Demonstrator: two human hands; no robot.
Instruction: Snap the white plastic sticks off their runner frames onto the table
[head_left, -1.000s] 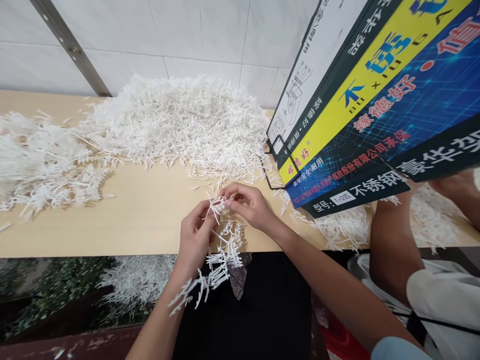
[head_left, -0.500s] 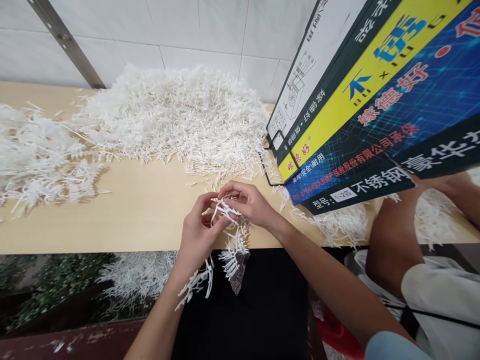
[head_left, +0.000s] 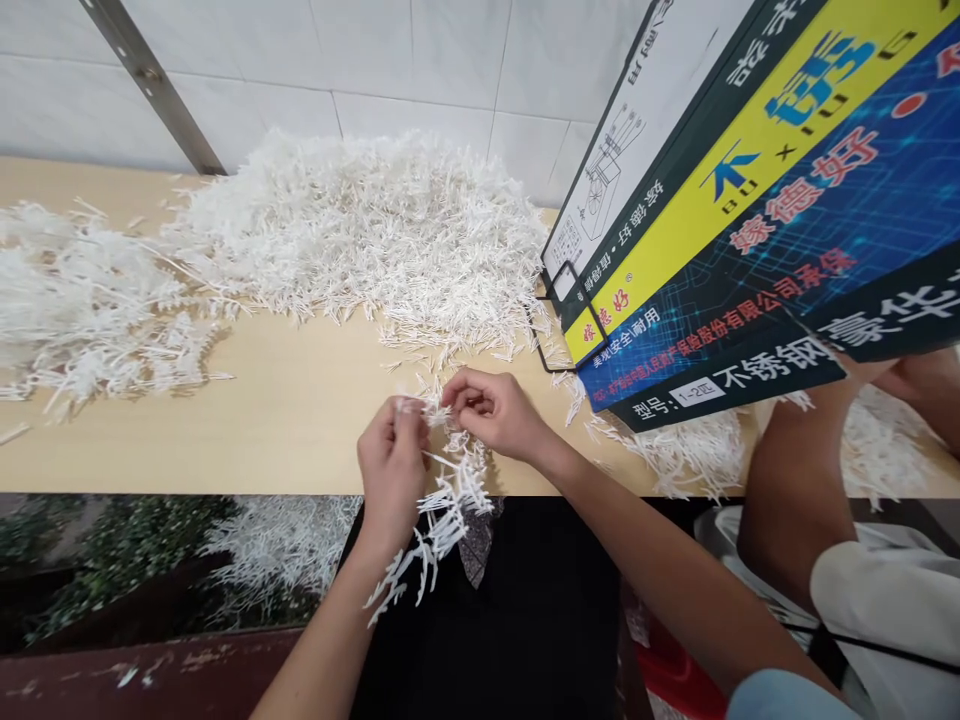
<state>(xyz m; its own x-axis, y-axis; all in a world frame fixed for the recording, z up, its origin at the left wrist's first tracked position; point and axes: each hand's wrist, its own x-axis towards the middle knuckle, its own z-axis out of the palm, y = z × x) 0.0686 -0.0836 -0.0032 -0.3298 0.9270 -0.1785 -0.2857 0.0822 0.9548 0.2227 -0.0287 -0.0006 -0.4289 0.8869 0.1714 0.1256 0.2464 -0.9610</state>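
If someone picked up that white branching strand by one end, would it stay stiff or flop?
The white branching strand would probably flop overall, as it hangs in a curve past the table's edge. Its prongs may be springier, since many stick outward. Being thin and open, it is likely light.

Free tabletop (head_left: 300, 430) beside left hand (head_left: 391, 455), white heap (head_left: 375, 230) beyond, printed box (head_left: 720, 270) at right.

Left of the printed box (head_left: 750, 245), my feed shows the left hand (head_left: 391, 455) holding a white strand (head_left: 459, 487), the right hand (head_left: 496, 412) beside it, and a white pile (head_left: 375, 230).
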